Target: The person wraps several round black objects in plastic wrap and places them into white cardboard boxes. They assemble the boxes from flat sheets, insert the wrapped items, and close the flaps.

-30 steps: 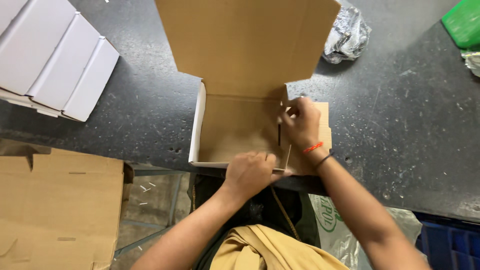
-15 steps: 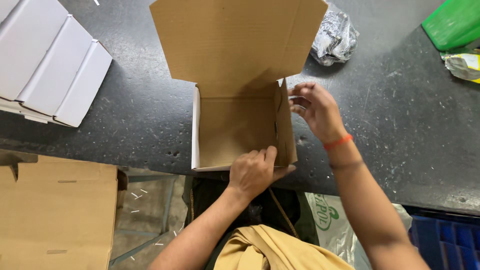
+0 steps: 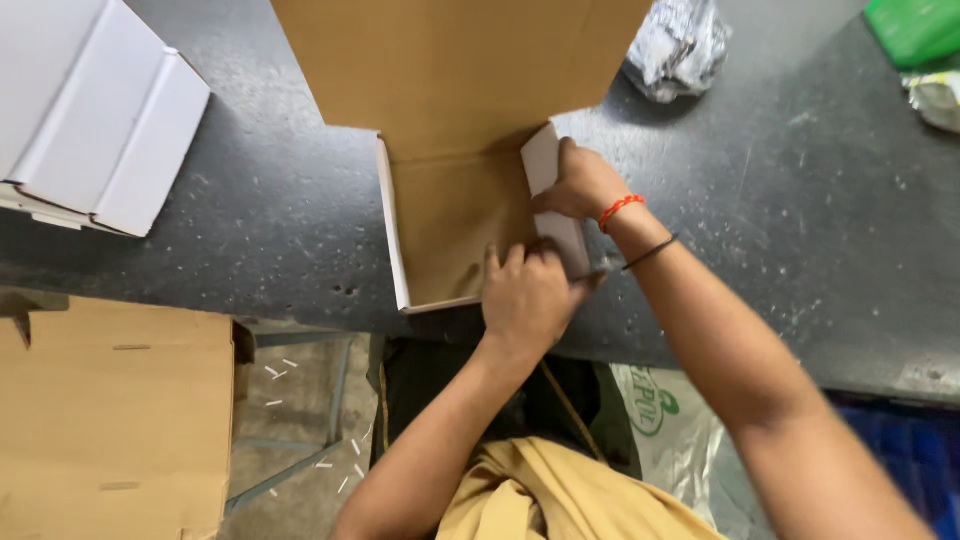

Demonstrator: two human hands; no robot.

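A half-folded cardboard box, brown inside and white outside, lies on the dark speckled table with its big lid flap open away from me. My right hand, with a red band at the wrist, grips the box's right side wall and presses it inward. My left hand presses on the near right corner of the box, fingers on the front wall. The left wall stands upright.
A stack of folded white boxes lies at the far left of the table. A crumpled silvery plastic bag sits behind the box, a green object at the far right corner. Flat brown cardboard lies below left.
The right side flap has been raised from flat to upright. My right hand moved from beside the box onto that wall, and my left hand shifted right to the near corner.
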